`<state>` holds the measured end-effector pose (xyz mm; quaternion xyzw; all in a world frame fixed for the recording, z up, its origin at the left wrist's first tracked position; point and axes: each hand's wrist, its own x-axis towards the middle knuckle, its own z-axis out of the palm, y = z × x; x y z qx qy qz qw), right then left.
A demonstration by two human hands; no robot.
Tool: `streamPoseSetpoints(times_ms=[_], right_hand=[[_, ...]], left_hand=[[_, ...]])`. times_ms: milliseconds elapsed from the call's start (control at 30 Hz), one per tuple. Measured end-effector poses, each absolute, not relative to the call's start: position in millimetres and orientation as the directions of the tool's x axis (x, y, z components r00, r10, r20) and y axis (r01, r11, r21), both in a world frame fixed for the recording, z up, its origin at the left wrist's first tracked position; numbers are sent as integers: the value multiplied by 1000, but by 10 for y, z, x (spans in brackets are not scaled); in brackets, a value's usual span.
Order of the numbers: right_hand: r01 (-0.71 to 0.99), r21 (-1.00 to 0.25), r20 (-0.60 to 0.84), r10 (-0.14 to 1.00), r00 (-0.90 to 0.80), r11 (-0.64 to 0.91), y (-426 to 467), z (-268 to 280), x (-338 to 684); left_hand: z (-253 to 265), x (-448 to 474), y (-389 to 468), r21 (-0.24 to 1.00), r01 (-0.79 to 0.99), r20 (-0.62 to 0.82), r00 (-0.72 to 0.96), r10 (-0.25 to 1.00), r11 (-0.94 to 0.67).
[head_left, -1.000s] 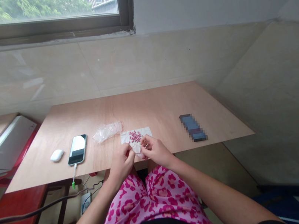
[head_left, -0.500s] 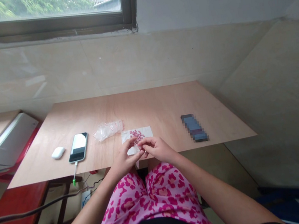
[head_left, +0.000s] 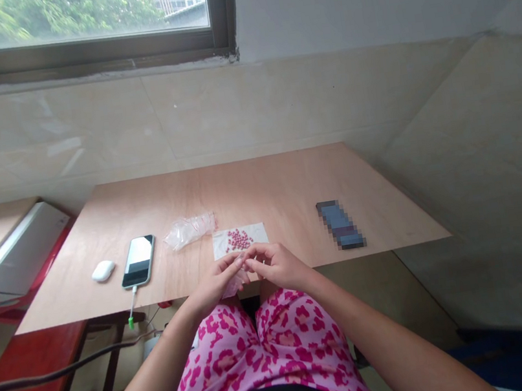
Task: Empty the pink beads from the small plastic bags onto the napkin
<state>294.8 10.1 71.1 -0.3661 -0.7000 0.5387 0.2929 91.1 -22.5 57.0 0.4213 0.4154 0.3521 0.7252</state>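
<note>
My left hand (head_left: 223, 275) and my right hand (head_left: 278, 263) meet at the table's near edge, fingertips pinched together. A piece of thin clear plastic, which looks like a small bag (head_left: 235, 284), hangs under the left fingers, which are closed on it. The right thumb and fingers are pressed together against the left fingertips; whatever they pinch is too small to make out. Just beyond my hands, many small pink beads (head_left: 238, 239) lie on a white sheet (head_left: 220, 244). My fingers cover part of the sheet's near side.
A crumpled clear plastic bag (head_left: 190, 230) lies left of the sheet on the wooden table (head_left: 279, 186). Farther left are a phone (head_left: 138, 261) with a charging cable (head_left: 133, 305) and a white earphone case (head_left: 103, 271). A dark, pixelated device (head_left: 341, 224) lies right.
Both hands have come slightly down toward me, off the white sheet, so more of it and the beads show. The clear plastic now hangs lower, under the left fingers.
</note>
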Motion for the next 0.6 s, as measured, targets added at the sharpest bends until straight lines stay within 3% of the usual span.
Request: streamPoseSetpoints(times_ms=[267, 467, 600], right_hand=[[132, -979, 36, 763, -645, 157, 112, 719, 2968], [167, -942, 107, 731, -674, 291, 100, 715, 2958], [192, -935, 89, 722, -687, 298, 88, 656, 2965]], left_hand=[[454, 849, -195, 910, -111, -301, 488, 820, 400], [361, 776, -121, 960, -45, -229, 442, 867, 276], [296, 759, -100, 972, -9, -210, 428, 879, 236]])
